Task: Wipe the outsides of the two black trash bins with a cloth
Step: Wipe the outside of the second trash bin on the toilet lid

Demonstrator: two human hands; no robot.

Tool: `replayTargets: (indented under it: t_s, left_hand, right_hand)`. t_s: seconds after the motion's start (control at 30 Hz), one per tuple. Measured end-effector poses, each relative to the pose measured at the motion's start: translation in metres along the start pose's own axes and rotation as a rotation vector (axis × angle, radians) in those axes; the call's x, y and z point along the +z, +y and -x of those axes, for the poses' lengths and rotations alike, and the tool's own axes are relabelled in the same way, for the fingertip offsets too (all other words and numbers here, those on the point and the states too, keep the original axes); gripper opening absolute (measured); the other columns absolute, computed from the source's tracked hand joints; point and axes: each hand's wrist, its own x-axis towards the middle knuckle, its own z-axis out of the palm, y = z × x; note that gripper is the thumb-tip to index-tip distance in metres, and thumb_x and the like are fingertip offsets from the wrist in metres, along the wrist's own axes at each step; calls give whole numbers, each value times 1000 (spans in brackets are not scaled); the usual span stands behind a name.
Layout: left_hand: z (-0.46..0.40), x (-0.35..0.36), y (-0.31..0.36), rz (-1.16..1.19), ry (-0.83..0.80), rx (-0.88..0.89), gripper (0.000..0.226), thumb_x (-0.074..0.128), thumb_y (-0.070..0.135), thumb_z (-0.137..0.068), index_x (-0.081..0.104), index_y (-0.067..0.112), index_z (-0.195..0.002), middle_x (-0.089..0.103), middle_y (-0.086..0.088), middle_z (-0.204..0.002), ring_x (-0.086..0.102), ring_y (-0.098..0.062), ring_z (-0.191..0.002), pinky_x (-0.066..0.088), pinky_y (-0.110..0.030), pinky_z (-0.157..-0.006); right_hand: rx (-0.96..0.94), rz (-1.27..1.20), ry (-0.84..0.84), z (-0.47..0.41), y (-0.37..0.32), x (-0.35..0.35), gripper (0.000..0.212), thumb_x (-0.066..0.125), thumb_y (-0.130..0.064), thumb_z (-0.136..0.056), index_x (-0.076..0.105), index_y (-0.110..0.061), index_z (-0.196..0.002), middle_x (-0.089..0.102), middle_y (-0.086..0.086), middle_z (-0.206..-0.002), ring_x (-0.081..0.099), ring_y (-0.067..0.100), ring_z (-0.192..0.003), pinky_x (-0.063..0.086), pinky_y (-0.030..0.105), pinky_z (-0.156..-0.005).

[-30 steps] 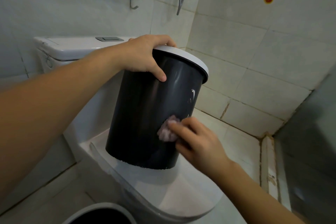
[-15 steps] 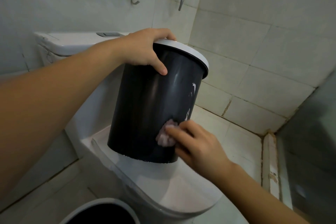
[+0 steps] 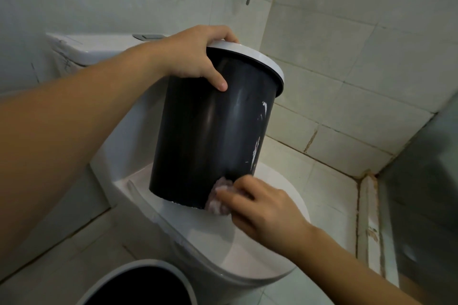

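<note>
Fingers (image 3: 224, 193) of the right hand (image 3: 266, 214) pinch a small pinkish cloth (image 3: 219, 197) against the lower side of a black trash bin (image 3: 210, 136). The left hand (image 3: 195, 56) curls over the bin's white rim, thumb down on the outer wall, holding it tilted on the closed toilet lid (image 3: 213, 250). A second bin (image 3: 141, 285) stands on the floor at the bottom edge.

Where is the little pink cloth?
The small pink cloth sits low in the head view, pressed by the right hand against the round black plastic bin's bottom edge.
</note>
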Motion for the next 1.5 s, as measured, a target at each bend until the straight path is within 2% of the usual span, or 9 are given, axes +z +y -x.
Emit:
replayTargets:
  t_s: [0.17, 0.37, 0.63, 0.8, 0.97, 1.1, 1.23, 1.4, 1.5]
  left_hand:
    - [2, -1, -2, -1, 7, -1, 68, 91, 15, -62, 57, 37, -117, 61, 15, -101, 61, -8, -93, 52, -29, -78]
    - [1, -1, -1, 42, 29, -20, 64, 91, 12, -59, 60, 38, -108, 64, 12, -100, 63, -11, -92, 50, -28, -74]
    - [4, 1, -5, 97, 96, -36, 67, 93, 8, -53, 64, 29, -110, 68, -1, -109, 66, -22, -102, 56, -41, -89]
    - [6, -1, -5, 82, 92, -50, 63, 92, 8, -57, 62, 33, -108, 67, 0, -111, 65, -20, -102, 55, -38, -90]
    - [4, -2, 0, 9, 78, -52, 59, 91, 9, -59, 60, 30, -104, 66, 0, -106, 65, -22, -99, 56, -39, -85]
    - [3, 2, 10, -150, 93, -75, 62, 81, 30, -49, 52, 38, -104, 61, 6, -104, 61, -23, -98, 54, -45, -88]
    - [5, 9, 23, -233, 27, -38, 80, 69, 35, -48, 47, 52, -123, 55, 8, -123, 53, -23, -114, 43, -49, -102]
    - [5, 19, 29, -273, 109, -21, 71, 89, 53, -52, 50, 41, -110, 57, 11, -110, 52, -24, -114, 42, -52, -102]
    - [4, 19, 26, -235, 123, -43, 68, 92, 48, -51, 49, 43, -105, 58, 8, -103, 52, -26, -111, 43, -52, -100]
  right_hand:
    - [289, -46, 203, -16, 15, -8, 36, 53, -27, -90, 60, -17, -124, 53, 0, -106, 57, 17, -80, 45, 17, -68]
    - [45, -50, -1, 1, 7, 0, 32, 61, -21, -90, 64, -19, -122, 56, 3, -104, 55, 16, -80, 53, 25, -60]
    - [279, -64, 236, 0, 17, -4, 36, 57, -25, -90, 58, -20, -125, 54, -3, -108, 54, 12, -85, 45, 13, -71]
    - [373, -103, 227, 3, 14, -4, 39, 54, -33, -88, 51, -23, -125, 54, -7, -109, 56, 10, -84, 43, 12, -70]
    - [405, -190, 162, 4, 5, -3, 47, 54, -56, -92, 49, -27, -128, 59, -4, -113, 56, 8, -89, 45, 12, -76]
    - [388, -148, 197, 2, 1, 1, 37, 55, -45, -93, 57, -23, -123, 64, -5, -106, 53, 7, -90, 40, 7, -79]
    - [378, -163, 197, 3, 1, -1, 38, 57, -45, -90, 58, -23, -121, 65, -6, -104, 55, 6, -89, 43, 8, -79]
    - [373, -199, 223, 4, 2, -1, 36, 60, -41, -90, 59, -20, -120, 65, -5, -102, 54, 6, -88, 36, 2, -83]
    - [348, -175, 243, 5, 6, 0, 35, 61, -39, -90, 63, -18, -119, 66, -4, -101, 58, 9, -85, 49, 14, -75]
